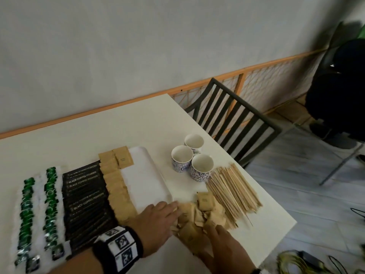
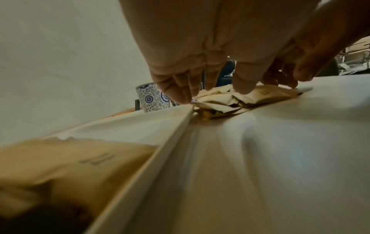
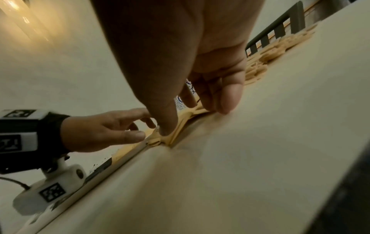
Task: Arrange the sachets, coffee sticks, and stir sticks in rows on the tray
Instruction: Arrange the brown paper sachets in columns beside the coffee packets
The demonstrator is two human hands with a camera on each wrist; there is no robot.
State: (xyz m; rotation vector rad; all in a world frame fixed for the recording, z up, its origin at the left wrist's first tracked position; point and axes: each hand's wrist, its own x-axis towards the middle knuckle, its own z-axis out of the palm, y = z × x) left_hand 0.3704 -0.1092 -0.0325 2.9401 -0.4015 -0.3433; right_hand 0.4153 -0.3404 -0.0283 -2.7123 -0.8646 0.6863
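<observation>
A white tray point(image 1: 144, 175) holds rows of green-and-white sachets point(image 1: 50, 186), black coffee sticks point(image 1: 85, 194) and brown sachets point(image 1: 116, 186); its right part is bare. A loose pile of brown sachets point(image 1: 199, 216) lies on the table off the tray's near right corner. My left hand point(image 1: 158, 216) reaches over that corner, its straight fingertips touching the pile's left edge. My right hand point(image 1: 223, 242) lies on the pile's near side, thumb and fingertips point(image 3: 228, 102) pressing down on the sachets point(image 3: 180, 125). Wooden stir sticks point(image 1: 233, 190) lie heaped to the pile's right.
Three blue-patterned cups point(image 1: 181, 158) stand behind the pile, beside the tray. The table's right edge point(image 1: 276, 194) runs close past the stir sticks. A dark slatted chair point(image 1: 233, 119) stands beyond it. A person in dark clothes point(image 1: 339, 86) sits far right; cables point(image 1: 296, 262) lie on the floor.
</observation>
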